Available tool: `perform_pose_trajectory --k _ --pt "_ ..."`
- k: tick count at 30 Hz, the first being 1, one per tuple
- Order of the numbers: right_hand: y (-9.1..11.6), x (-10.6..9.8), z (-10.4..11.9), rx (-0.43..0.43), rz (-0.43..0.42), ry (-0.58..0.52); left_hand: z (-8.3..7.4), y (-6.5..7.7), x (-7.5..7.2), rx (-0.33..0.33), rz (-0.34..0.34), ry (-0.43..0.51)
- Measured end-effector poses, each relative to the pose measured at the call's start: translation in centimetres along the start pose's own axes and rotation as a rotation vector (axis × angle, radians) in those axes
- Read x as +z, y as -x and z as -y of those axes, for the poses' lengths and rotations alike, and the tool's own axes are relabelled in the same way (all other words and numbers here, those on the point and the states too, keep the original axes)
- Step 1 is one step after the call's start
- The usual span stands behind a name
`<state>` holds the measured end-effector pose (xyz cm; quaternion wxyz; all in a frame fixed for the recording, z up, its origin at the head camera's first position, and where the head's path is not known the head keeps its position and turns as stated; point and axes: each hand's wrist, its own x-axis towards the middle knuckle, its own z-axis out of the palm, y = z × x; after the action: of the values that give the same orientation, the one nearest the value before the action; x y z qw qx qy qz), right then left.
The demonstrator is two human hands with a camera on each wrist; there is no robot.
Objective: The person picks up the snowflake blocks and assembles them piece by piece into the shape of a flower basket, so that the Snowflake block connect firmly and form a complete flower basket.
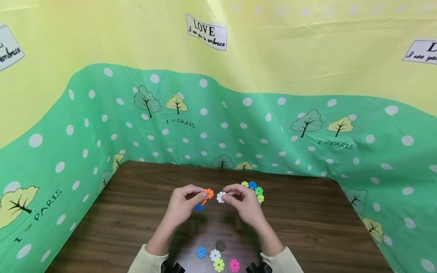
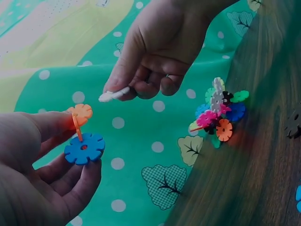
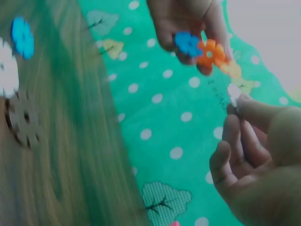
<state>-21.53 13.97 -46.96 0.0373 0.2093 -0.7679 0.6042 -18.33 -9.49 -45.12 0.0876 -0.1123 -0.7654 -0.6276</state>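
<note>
My left hand (image 1: 182, 204) pinches a small chain of notched, flower-shaped plastic discs between thumb and fingers. In the left wrist view an orange disc (image 2: 83, 113) stands at its top, a second orange one is edge-on, and a blue disc (image 2: 84, 149) sits below, close to the curled fingers. A single white notched disc (image 1: 221, 197) is pinched by my right hand (image 1: 248, 206), its thumb over one side. The white disc and the orange discs face each other with a narrow gap between. Both hands are raised above the table.
Behind the right hand, a joined cluster of many-coloured discs (image 2: 218, 113) stands on the dark wooden table (image 1: 307, 220). Near the front lie loose discs: blue (image 1: 201, 252), brown (image 1: 220, 245), white (image 1: 215, 254), yellow-green (image 1: 219, 264) and pink (image 1: 234, 265). A printed green-and-yellow curtain (image 1: 205, 144) surrounds the table.
</note>
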Motion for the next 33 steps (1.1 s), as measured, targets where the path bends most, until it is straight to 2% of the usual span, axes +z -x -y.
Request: perform_pose_trajectory --k 5,13,19,27,33 --pt "0.3 0.3 0.5 0.0 -0.005 -0.055 -0.1 0.1 0.2 0.052 0.015 -0.018" --pt "0.4 0.5 -0.1 -0.067 -0.017 -0.099 -0.3 0.3 0.4 -0.057 0.017 -0.018" --pt "0.5 0.5 -0.2 -0.097 -0.034 -0.11 -0.2 0.3 0.6 -0.057 0.027 -0.022" --pt "0.5 0.4 -0.3 -0.19 -0.065 -0.067 0.0 0.2 1.1 -0.01 0.05 -0.032" --pt "0.5 0.1 -0.5 -0.213 -0.057 -0.067 -0.1 0.5 1.7 -0.023 0.027 -0.031"
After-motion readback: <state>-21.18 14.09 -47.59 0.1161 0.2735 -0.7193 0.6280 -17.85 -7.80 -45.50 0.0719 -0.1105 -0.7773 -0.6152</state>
